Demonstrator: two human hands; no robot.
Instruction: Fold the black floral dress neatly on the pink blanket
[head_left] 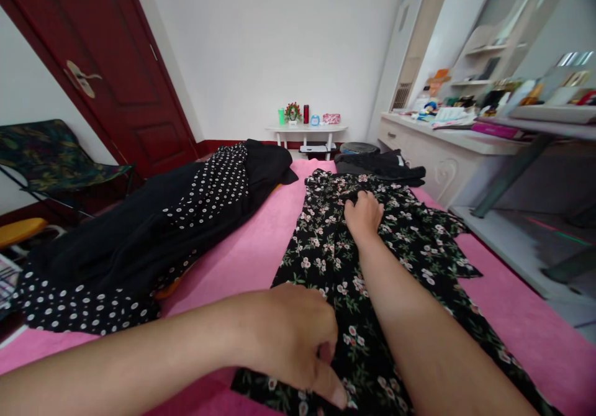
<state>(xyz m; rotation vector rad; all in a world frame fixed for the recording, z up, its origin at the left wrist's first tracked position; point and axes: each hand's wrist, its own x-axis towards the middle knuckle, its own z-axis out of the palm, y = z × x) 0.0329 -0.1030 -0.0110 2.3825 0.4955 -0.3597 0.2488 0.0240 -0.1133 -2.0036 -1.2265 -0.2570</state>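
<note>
A black floral dress (326, 248) lies spread along the pink bed cover (242, 261). My left hand (293, 335) is near the dress's lower hem, fingers curled and pinching the fabric. My right hand (363, 214) reaches far up the dress and grips a fold of it near the top. To the left lies a heap of black and polka-dot clothes (153, 230).
Another dark garment (382, 164) sits at the bed's far end. A small white table (307, 129) with a plant and bottles stands by the back wall. A folding chair (51, 155) and red door (116, 62) are left; a cluttered desk (465, 130) is right.
</note>
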